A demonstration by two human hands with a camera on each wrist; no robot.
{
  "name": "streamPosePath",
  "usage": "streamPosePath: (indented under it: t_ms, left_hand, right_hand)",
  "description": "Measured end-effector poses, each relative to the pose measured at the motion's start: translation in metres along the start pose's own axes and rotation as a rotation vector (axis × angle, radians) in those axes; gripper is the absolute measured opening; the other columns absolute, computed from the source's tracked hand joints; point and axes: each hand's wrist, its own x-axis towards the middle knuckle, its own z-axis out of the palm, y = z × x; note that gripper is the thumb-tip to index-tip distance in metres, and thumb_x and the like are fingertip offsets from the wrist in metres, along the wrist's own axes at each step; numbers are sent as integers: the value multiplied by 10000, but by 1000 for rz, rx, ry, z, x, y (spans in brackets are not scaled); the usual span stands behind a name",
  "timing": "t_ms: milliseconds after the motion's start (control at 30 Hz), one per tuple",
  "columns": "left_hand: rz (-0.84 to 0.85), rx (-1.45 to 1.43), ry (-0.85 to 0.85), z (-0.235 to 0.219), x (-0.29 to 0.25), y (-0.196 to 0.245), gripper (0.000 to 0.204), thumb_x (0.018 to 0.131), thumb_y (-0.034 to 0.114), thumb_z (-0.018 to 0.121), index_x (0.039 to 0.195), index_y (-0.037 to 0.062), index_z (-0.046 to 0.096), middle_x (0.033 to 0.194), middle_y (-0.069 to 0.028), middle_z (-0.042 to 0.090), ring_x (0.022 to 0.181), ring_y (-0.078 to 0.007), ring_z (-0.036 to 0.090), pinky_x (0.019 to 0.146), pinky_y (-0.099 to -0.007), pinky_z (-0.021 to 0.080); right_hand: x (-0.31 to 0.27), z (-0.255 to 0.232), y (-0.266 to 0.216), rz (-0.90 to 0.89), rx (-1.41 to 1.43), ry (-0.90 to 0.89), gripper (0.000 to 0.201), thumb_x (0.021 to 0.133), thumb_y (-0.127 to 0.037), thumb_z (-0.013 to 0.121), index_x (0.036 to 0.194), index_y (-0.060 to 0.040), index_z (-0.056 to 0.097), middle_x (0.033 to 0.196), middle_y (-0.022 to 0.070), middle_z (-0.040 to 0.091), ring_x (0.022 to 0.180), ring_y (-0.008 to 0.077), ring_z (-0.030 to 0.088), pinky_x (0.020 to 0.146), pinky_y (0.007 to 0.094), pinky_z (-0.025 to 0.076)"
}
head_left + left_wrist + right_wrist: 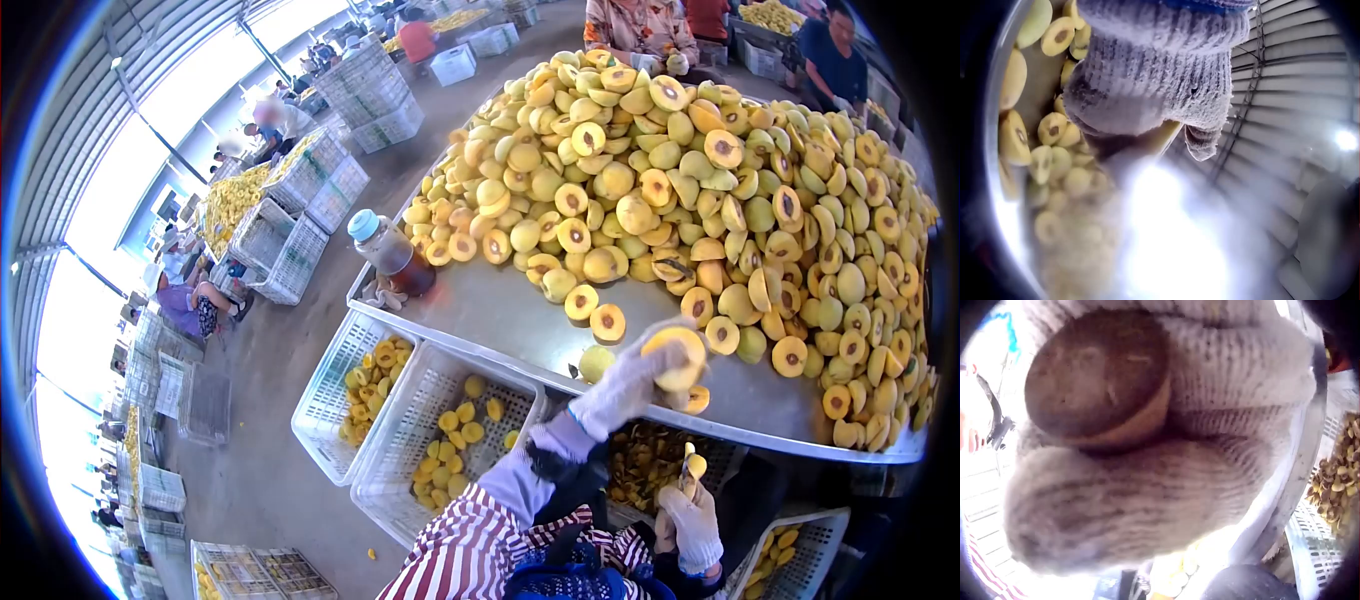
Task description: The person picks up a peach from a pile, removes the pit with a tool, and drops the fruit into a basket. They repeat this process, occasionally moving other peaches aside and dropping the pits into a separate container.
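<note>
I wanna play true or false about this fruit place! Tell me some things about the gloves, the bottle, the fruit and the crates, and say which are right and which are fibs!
1. The left hand and right hand both wear gloves. True.
2. The bottle is lying on the floor. False: it is on the metal table, near a corner.
3. The left hand holds a piece of yellow fruit. True.
4. Every fruit in the big pile is whole. False: many are cut, with brown middles showing.
5. The right hand holds nothing. False: it grips something with a brown, rounded end.
6. The bottle has a light blue lid. True.
</note>
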Motion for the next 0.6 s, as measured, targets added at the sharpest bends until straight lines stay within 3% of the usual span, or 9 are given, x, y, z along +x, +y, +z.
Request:
streamPosePath:
  t_ms: [33,67,100,167,233,267,400,500,600]
  left_hand:
    - [28,-64,-129,13,-12,-1,673,938,397,652,1445,38,393,1225,-79,563,989,-155,620,659,-270,547]
    - [49,-68,-134,34,-25,4,640,942,346,667,1441,48,399,1258,-91,572,1013,-157,623,640,-251,542]
    - [19,29,-107,48,-34,1,613,943,297,682,1441,81,397,1231,-60,593,979,-151,632,741,-252,545]
    - [-58,129,-161,65,-51,-1,600,931,244,702,1433,73,420,1241,-49,604,1017,-143,627,797,-269,544]
    - [317,641,-109,75,-51,-31,551,933,192,695,1413,65,457,1227,-48,627,1041,-139,630,835,-292,547]
    - [185,644,-47,82,-59,-34,509,910,168,698,1370,71,502,1204,-66,657,1042,-195,668,862,-334,552]
    - [502,1038,15,83,-60,-58,543,830,200,754,1320,97,544,1198,-113,653,1011,-321,678,832,-365,565]
    - [589,1110,101,89,-59,-59,532,828,201,759,1307,110,546,1154,-97,665,950,-318,692,778,-384,570]
    - [482,1218,90,90,-54,-60,466,832,243,744,1249,139,566,1126,-98,670,881,-328,696,737,-414,567]
  right_hand:
    - [-2,5,-5,9,-4,36,124,898,-128,643,821,-34,622,591,23,569,422,103,502,383,233,368]
    - [-2,6,-5,-16,-44,49,121,906,-131,626,836,-33,615,573,30,565,404,115,502,369,241,372]
    - [0,6,-4,-40,-83,61,119,915,-134,608,852,-33,608,556,37,562,386,127,502,354,250,375]
    - [3,3,2,-78,-177,40,111,928,-137,588,898,-31,600,542,46,562,375,141,510,340,264,383]
    - [9,-10,20,-108,-285,-23,111,938,-136,584,956,-27,597,550,49,568,389,147,527,341,273,392]
    - [14,-19,33,-74,-323,-19,289,946,-184,583,1196,-40,572,757,107,688,565,197,653,471,316,504]
    - [22,-28,53,-211,-664,-25,352,934,-209,589,1253,-66,554,920,102,665,731,230,644,595,341,511]
    - [24,-29,61,-284,-828,-26,401,925,-229,593,1297,-86,540,1042,99,648,856,254,637,688,360,516]
    - [26,-29,69,-320,-911,-40,452,916,-248,597,1340,-105,527,1164,95,630,981,279,630,781,379,521]
